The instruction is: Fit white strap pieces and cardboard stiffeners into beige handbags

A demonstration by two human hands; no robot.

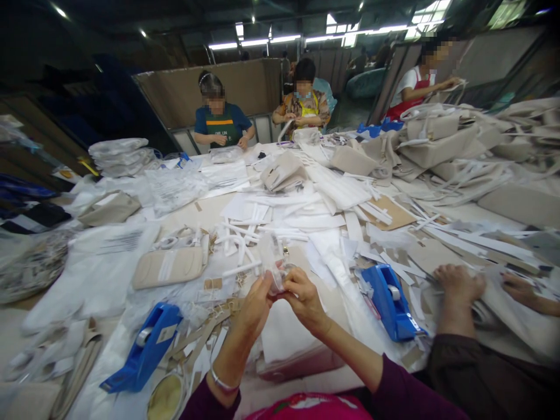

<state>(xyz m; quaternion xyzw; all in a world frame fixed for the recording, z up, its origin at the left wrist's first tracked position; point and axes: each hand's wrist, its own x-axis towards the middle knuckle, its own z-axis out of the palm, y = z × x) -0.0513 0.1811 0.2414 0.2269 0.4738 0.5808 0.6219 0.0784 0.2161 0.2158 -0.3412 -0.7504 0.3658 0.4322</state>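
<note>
Head view: left hand (pixel 255 303) and right hand (pixel 303 298) together pinch a small clear plastic bag (pixel 272 262) between fingertips, above the cluttered surface (pixel 210 213).

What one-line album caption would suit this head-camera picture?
Both hands, left hand and right hand, pinch a small clear plastic bag above a cluttered table between two blue tape dispensers.

Two blue tape dispensers (pixel 144 348), paper strips (pixel 280 224)
</note>
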